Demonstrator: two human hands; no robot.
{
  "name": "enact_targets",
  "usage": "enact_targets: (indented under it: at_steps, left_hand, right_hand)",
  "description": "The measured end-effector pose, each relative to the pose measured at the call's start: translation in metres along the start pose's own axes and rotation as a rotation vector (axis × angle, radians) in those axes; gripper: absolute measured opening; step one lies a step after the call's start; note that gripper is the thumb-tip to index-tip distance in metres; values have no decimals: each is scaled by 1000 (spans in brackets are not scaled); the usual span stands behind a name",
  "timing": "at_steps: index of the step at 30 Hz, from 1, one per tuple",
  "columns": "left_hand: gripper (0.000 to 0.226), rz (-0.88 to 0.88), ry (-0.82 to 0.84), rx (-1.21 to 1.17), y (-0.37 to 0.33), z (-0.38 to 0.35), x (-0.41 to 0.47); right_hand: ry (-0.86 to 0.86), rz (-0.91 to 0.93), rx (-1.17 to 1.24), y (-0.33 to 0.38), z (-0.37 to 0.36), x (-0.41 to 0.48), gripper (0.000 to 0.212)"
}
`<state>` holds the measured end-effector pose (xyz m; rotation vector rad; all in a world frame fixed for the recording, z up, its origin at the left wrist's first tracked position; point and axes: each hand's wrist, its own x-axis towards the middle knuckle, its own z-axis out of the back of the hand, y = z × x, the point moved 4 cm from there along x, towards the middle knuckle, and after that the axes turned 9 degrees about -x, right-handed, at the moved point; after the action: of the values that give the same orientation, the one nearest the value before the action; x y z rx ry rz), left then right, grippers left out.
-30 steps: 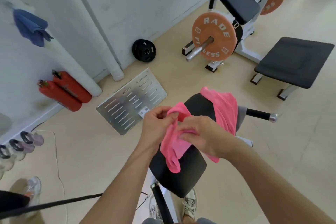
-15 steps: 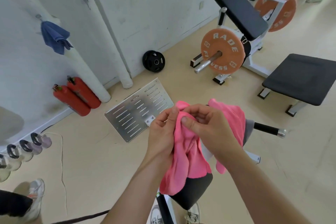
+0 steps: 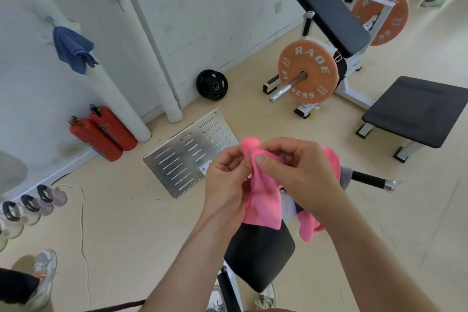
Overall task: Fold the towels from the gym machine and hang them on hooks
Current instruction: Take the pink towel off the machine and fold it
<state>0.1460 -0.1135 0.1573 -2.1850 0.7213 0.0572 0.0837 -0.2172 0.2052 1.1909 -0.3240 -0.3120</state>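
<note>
pink towel [image 3: 263, 200] hangs crumpled, fingers [image 3: 260, 159] of left hand [image 3: 225, 180] and right hand [image 3: 301, 175] pinching its top.

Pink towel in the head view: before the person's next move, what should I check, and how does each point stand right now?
1. Left hand holds the pink towel: ok, its fingers pinch the top edge.
2. Right hand holds it: ok, thumb and fingers pinch the same edge.
3. Towel folded flat: not ok, it hangs bunched.
4. Towel lifted off the black pad: cannot tell, its lower end overlaps the pad.
5. Free wall hook: ok, it looks bare, to the right of the hung blue towel.
6. Pink cloth under the right wrist is part of the same towel: cannot tell.
</note>
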Motion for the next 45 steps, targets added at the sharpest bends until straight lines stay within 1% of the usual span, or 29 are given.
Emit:
enact_targets:
  at_steps: [3,6,8,11,14,15,18,22,25,27,30,33,35,36,37,38,41,43,45]
  left_hand:
    - [22,34,44,16,-2,-3,-2]
    - [21,27,110,26,-5,-6,-6]
    - [24,17,138,37,-8,-8,-8]
    - [31,-11,159,73,-12,-6,-8]
    - [30,-46,187,138,-16,-3,-6]
    - [30,-48,202,153,-17,-3,-5]
    - [27,-36,239,199,-19,-3,-5]
    - [28,-53,298,260,-22,-5,-4]
    - [34,-94,308,498,-20,-2,0]
    - [36,-73,309,675,-10,4,5]
    - [24,-4,298,1017,17,30,19]
    - [21,70,161,1278,32,77,34]
    - [26,109,17,1450,28,112,39]
    - [24,135,-75,1477,23,126,40]
    - [23,174,-157,1443,18,137,41]
    - [24,230,-216,1339,14,144,42]
    - [28,426,-321,881,0,152,44]
    - [33,482,-345,664,-12,152,46]
    - [35,482,-380,577,-20,152,52]
  right_hand:
    - [-5,49,-3,5,1,3,15]
    - [-29,78,-21,10,3,5,21]
    - [-56,73,0,12,5,7,23]
    - [-82,54,52,11,4,8,20]
    - [-82,3,103,6,-1,7,9]
    - [-80,-6,119,6,-2,7,9]
    - [-59,32,79,7,-2,9,18]
    - [-94,66,-94,7,-1,9,32]
    - [-169,63,-163,5,2,8,30]
    - [-224,81,-192,7,5,9,28]
    - [-298,114,-204,10,10,9,24]
    - [-420,118,-210,1,23,10,22]
    - [-489,95,-235,-13,34,11,22]
    - [-503,79,-246,-21,39,11,21]
    - [-506,58,-260,-30,41,11,21]
    - [-506,34,-273,-37,43,11,21]
    - [-515,-30,-286,-56,48,15,22]
    - [-491,-67,-313,-64,52,22,18]
    - [-450,-101,-363,-71,55,32,13]
